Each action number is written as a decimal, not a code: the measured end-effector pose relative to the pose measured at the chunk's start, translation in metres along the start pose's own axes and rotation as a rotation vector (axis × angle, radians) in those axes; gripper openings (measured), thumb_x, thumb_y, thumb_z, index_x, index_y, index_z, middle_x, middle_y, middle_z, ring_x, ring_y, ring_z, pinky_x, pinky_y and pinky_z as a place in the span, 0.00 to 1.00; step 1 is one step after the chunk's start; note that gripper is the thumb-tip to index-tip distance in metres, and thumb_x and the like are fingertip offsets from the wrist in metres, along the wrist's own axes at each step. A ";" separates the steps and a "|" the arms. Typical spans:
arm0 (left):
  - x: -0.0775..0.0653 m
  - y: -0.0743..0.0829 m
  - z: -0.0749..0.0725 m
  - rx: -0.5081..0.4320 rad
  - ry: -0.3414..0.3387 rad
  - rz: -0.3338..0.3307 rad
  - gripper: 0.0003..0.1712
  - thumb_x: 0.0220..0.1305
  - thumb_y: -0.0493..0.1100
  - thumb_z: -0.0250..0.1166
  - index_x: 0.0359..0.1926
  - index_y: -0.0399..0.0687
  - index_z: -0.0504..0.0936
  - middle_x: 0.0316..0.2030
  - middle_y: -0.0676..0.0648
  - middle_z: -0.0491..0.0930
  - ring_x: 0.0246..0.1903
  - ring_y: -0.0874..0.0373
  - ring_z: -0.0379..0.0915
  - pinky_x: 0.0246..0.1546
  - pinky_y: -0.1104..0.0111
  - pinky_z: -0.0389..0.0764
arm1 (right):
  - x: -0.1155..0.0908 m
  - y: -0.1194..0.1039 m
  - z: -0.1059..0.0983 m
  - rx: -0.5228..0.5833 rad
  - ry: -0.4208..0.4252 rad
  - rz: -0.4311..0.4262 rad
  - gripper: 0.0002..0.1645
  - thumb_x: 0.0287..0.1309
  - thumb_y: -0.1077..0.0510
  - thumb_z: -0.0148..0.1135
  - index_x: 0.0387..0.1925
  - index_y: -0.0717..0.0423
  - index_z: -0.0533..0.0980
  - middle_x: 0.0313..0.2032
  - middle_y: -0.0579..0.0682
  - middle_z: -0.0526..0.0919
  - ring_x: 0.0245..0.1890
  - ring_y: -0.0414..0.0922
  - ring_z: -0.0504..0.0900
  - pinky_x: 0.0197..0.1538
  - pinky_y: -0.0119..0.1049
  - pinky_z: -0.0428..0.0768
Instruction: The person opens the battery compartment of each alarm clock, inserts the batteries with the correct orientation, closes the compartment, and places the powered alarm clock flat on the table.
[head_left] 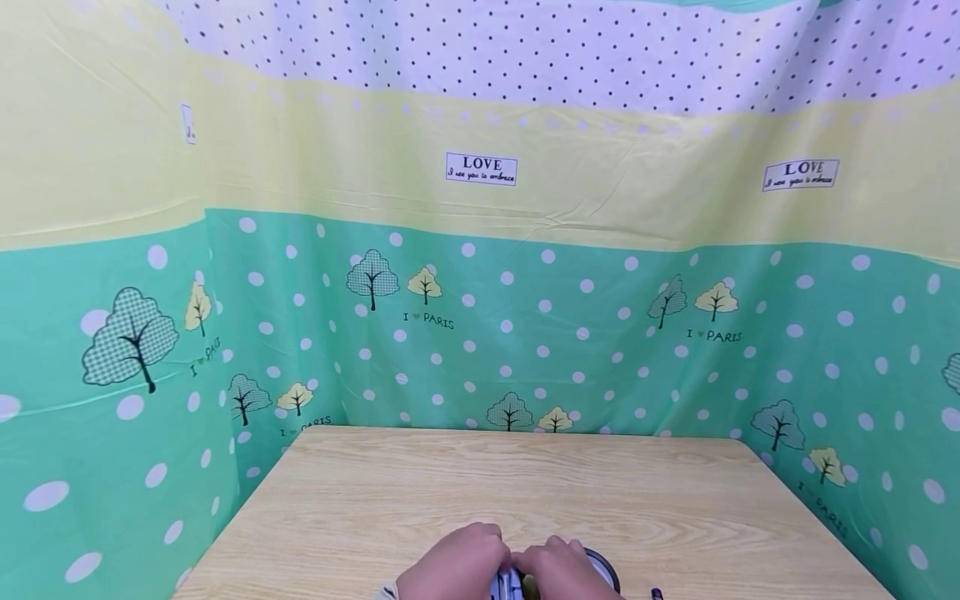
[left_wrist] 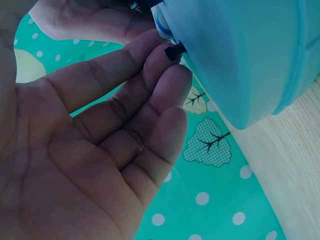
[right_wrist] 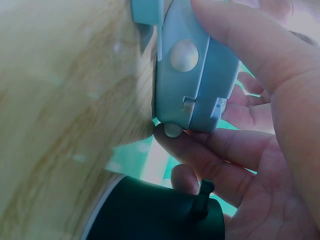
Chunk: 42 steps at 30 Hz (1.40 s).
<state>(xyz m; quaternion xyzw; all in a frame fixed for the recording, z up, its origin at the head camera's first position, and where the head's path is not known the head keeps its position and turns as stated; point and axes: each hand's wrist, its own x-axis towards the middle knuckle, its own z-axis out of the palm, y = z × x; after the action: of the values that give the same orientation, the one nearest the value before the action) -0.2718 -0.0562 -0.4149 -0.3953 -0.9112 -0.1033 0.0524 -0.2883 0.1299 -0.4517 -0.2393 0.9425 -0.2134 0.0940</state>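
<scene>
Two hands work at the near side of the wooden table (head_left: 525,483), with a light-blue device (head_left: 506,586) between them; whether it rests on the wood we cannot tell. The right hand (head_left: 566,571) holds it, thumb (right_wrist: 240,30) laid against one face, other fingers tucked at the lower end. The left hand (head_left: 453,562) has its fingers bent inward, tips at a small black knob (left_wrist: 175,52); whether they pinch or only touch, we cannot tell. Main risk, as we judge it: a hard push or twist at the knob could turn the body in the right hand's grip, since the casing looks smooth. A slip might also send the right hand into the dark green cylinder (right_wrist: 160,210) just beside it and tip that over. Long axis: we read it as running roughly away from the person, judging by the sliver in the head view; which end is its front we cannot tell.
</scene>
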 end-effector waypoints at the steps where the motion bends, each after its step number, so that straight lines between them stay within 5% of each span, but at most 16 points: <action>1: 0.000 0.000 0.000 -0.005 -0.001 -0.002 0.15 0.44 0.62 0.72 0.26 0.61 0.85 0.21 0.63 0.70 0.22 0.73 0.62 0.24 0.78 0.67 | 0.000 0.000 0.000 0.000 0.001 0.000 0.39 0.34 0.29 0.71 0.52 0.32 0.78 0.35 0.30 0.82 0.31 0.36 0.69 0.48 0.62 0.67; 15: 0.000 0.001 0.001 0.018 0.018 0.008 0.13 0.43 0.60 0.72 0.24 0.60 0.84 0.20 0.63 0.69 0.22 0.72 0.61 0.24 0.78 0.65 | -0.001 0.001 0.001 0.025 -0.003 -0.003 0.36 0.36 0.30 0.71 0.52 0.33 0.79 0.29 0.28 0.79 0.28 0.38 0.67 0.35 0.40 0.61; 31: -0.001 0.002 0.004 0.086 0.061 0.029 0.14 0.43 0.63 0.71 0.23 0.62 0.83 0.21 0.61 0.70 0.21 0.71 0.61 0.21 0.77 0.64 | -0.001 0.002 0.002 0.033 -0.002 0.001 0.37 0.35 0.29 0.71 0.52 0.33 0.79 0.30 0.28 0.79 0.28 0.38 0.67 0.35 0.39 0.60; 42: 0.000 0.004 0.002 0.083 0.032 -0.010 0.12 0.40 0.60 0.73 0.24 0.62 0.84 0.21 0.60 0.70 0.22 0.69 0.62 0.24 0.76 0.66 | 0.000 0.004 0.003 0.037 -0.005 -0.015 0.35 0.37 0.29 0.70 0.51 0.31 0.79 0.30 0.28 0.79 0.28 0.38 0.67 0.34 0.39 0.60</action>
<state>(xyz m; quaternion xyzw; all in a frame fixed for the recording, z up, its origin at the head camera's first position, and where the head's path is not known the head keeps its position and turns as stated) -0.2689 -0.0532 -0.4166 -0.3867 -0.9157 -0.0718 0.0829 -0.2890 0.1322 -0.4558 -0.2453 0.9363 -0.2311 0.0991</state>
